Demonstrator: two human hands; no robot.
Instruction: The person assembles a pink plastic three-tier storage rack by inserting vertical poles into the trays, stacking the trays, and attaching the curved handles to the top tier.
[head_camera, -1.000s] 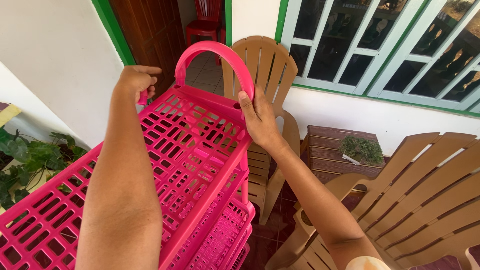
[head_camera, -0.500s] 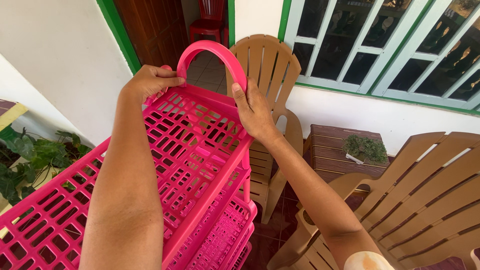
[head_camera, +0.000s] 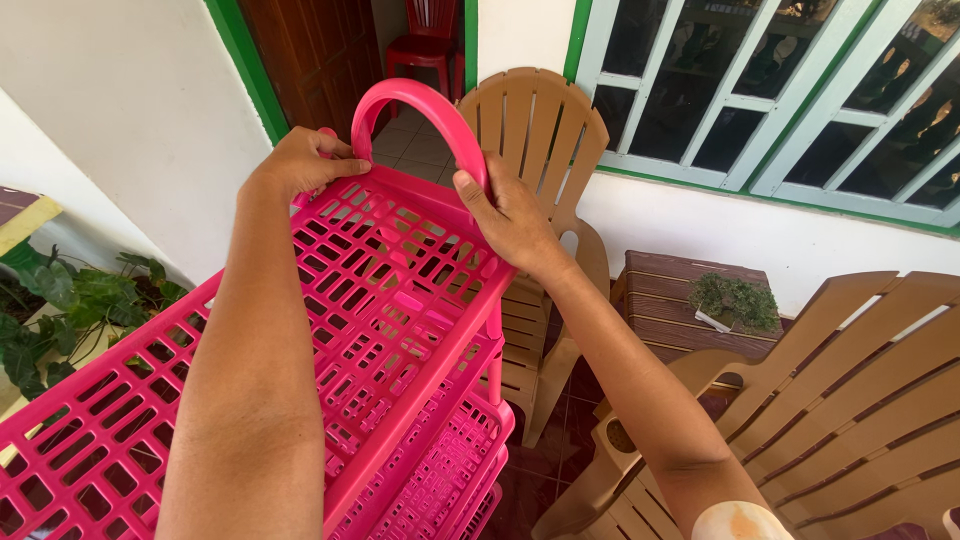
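1. Rack (head_camera: 400, 300) of pink plastic, tiered, with lattice trays stacked one under another; stands on the tiled porch floor, just in front of the wearer, top tray uppermost and filling the lower left of the view.
2. Handle (head_camera: 425, 110), a pink arch, upright at the far end of the top tray, one foot at each far corner.
3. Left hand (head_camera: 300, 160) closed around the left foot of the handle at the tray corner, fingers curled over the rim; seemingly placed there to steady that end.
4. Right hand (head_camera: 510, 215) clamped on the right foot of the handle, thumb lying up along the arch, palm pressing down at the corner, likely to seat or brace it there.
5. Both arms stretched out over the tray, so both corners are held at once.
6. Beyond the rack: tan chair (head_camera: 540, 130) against the wall, another tan chair (head_camera: 850, 400) at right, small brown table (head_camera: 680, 300) with a plant (head_camera: 735, 300) between them, leafy plant (head_camera: 60, 310) at left.
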